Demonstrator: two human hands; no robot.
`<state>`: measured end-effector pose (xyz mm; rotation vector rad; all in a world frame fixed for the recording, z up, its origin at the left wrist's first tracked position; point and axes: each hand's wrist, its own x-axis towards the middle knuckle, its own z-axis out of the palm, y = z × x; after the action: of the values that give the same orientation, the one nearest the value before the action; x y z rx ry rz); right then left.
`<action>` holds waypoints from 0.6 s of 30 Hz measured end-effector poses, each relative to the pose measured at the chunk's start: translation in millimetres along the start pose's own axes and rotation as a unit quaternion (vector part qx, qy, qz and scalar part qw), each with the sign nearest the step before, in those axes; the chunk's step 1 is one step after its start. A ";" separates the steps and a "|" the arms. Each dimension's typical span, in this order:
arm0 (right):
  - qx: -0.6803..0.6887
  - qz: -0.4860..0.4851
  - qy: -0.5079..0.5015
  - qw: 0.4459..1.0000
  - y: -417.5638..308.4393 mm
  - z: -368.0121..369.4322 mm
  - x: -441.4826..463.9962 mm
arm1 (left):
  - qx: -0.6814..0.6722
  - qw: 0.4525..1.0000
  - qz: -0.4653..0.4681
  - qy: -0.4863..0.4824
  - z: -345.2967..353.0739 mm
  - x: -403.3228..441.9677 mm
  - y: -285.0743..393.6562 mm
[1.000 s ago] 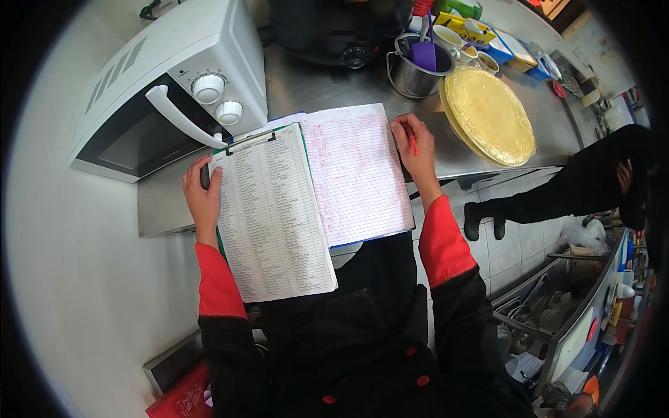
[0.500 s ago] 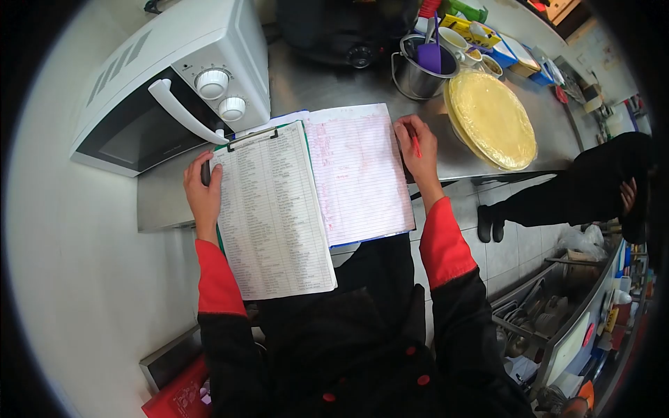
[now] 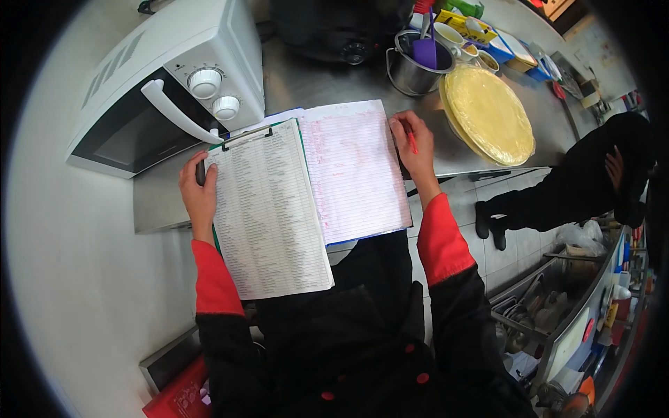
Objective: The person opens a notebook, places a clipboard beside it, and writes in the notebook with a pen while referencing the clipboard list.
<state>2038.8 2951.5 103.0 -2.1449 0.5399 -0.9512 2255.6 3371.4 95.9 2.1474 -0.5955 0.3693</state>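
Note:
A clipboard (image 3: 268, 209) with a long printed list under its metal clip lies over the left part of an open lined notebook (image 3: 355, 174). My left hand (image 3: 197, 184) is closed at the clipboard's upper left edge, thumb on the sheet side; a dark object I cannot make out shows between thumb and fingers. Red handwriting covers part of the notebook page. At that page's upper right edge, my right hand (image 3: 417, 150) is closed around a red pen (image 3: 412, 142).
A white microwave (image 3: 167, 90) stands left on the steel counter (image 3: 306, 80). To the right are a plastic-wrapped yellow stack of round sheets (image 3: 488, 115) and a metal pail (image 3: 418, 70) with a purple utensil. Another person (image 3: 578, 174) stands at right, near a sink (image 3: 536, 299) of dishes.
The view has shifted slightly. The other person at right has moved a leg and leaned a little. Both my hands keep their places at the clipboard and notebook.

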 end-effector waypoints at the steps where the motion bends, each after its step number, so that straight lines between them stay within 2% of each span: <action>1: 0.008 0.000 0.002 1.000 -0.5 0.2 -0.1 | 0.008 1.000 -0.002 -0.003 -0.8 0.0 0.3; 18: 0.033 0.018 0.002 0.999 3.8 2.1 0.2 | 0.020 1.000 0.008 0.002 -1.4 0.2 2.6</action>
<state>2040.2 2949.9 99.2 -2.0682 0.5398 -0.9420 2254.3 3371.2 98.5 2.1812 -0.6074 0.3962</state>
